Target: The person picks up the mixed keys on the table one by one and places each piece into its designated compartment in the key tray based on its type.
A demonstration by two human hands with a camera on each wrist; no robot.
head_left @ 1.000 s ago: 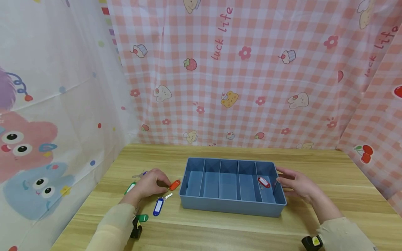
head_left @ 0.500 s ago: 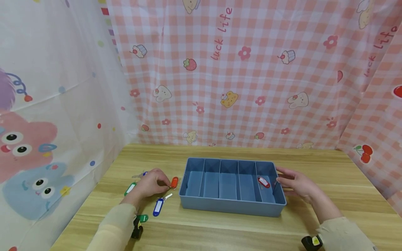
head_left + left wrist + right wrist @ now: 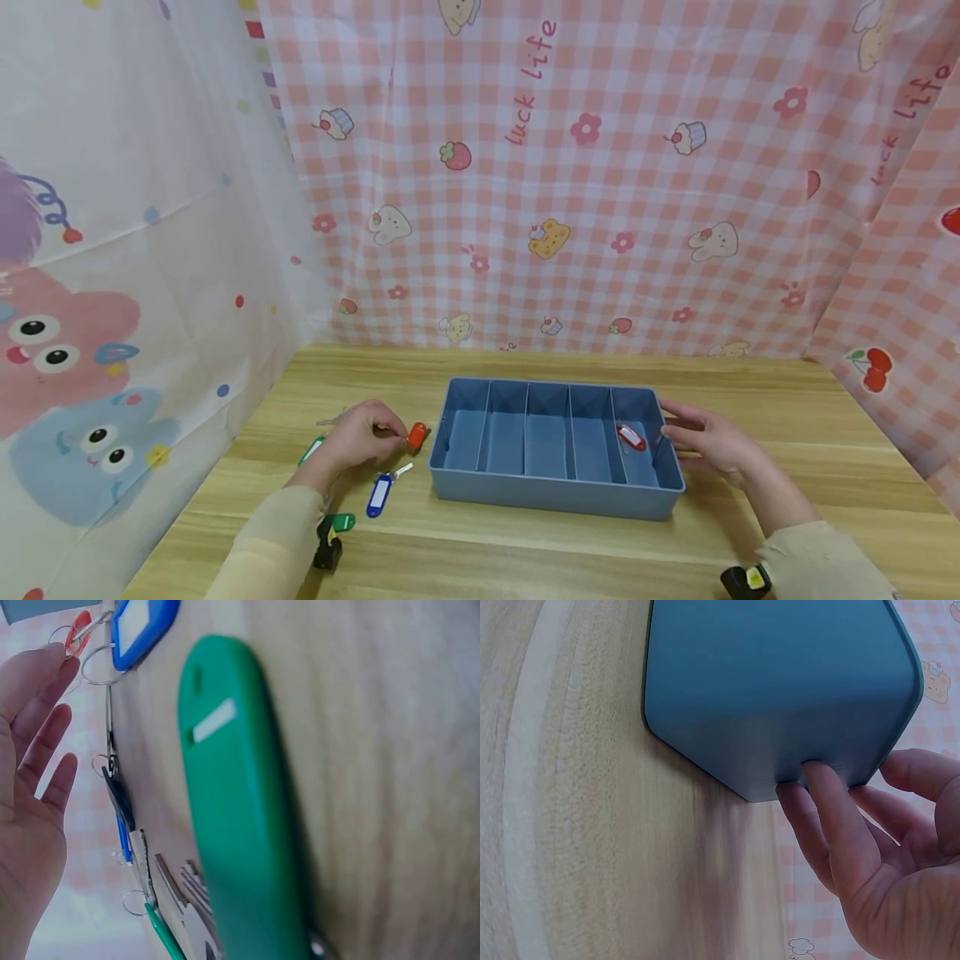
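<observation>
My left hand [image 3: 363, 437] pinches an orange-red key tag [image 3: 417, 436] at its ring end between thumb and index finger, left of the divided box. In the left wrist view the tag [image 3: 77, 631] shows past the fingertips, while the other fingers are loosely bent. My right hand [image 3: 712, 437] touches the right end of the blue-grey box [image 3: 555, 493]. Its fingertips [image 3: 821, 774] lie against the outer end wall, with the thumb at the rim. Inside the rightmost compartment lies a red key tag [image 3: 632, 436] with a white label and a key.
A blue key tag [image 3: 379, 495] with its key lies before my left hand. Green tags lie beside the left forearm, one [image 3: 311, 450] behind it and another [image 3: 342, 522] by the wrist camera. A further key [image 3: 330, 419] shows behind the hand. Patterned cloths surround the table.
The orange-red tag has turned from slanting to nearly upright in my left fingers, and a key now shows beside it. My right hand and the box stay put.
</observation>
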